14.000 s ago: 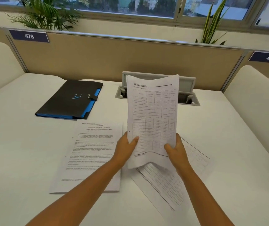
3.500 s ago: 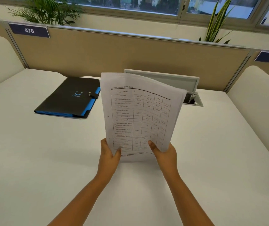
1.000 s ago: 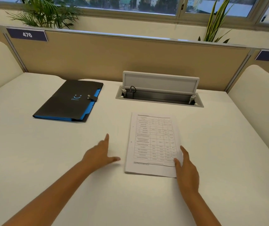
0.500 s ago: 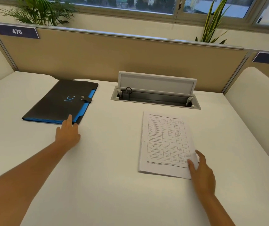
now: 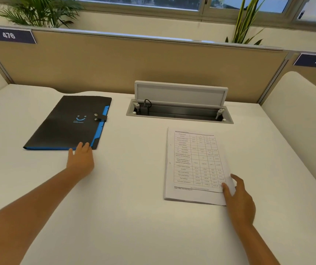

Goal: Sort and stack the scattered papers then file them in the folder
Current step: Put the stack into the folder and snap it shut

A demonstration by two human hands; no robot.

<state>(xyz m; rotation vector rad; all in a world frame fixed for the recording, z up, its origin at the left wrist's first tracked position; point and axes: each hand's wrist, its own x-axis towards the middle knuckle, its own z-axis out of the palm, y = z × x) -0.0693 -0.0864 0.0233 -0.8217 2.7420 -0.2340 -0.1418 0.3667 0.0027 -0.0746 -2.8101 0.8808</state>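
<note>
A squared stack of printed papers [image 5: 195,163] lies flat on the white desk, right of centre, a table of figures on its top sheet. My right hand [image 5: 238,199] rests on the stack's near right corner, fingers spread, gripping nothing. A black folder [image 5: 67,125] with blue edges and a snap strap lies shut at the left rear. My left hand [image 5: 81,159] reaches to it, fingertips touching its near edge close to the right corner, holding nothing.
An open cable box [image 5: 179,109] with a raised grey lid sits in the desk behind the papers. A tan partition [image 5: 134,64] closes the back, with plants behind it. White curved side panels [image 5: 298,115] stand at left and right.
The stack was set down on the desk. My left hand left it and reached left to the folder's near edge. My right hand stays at the stack's corner.
</note>
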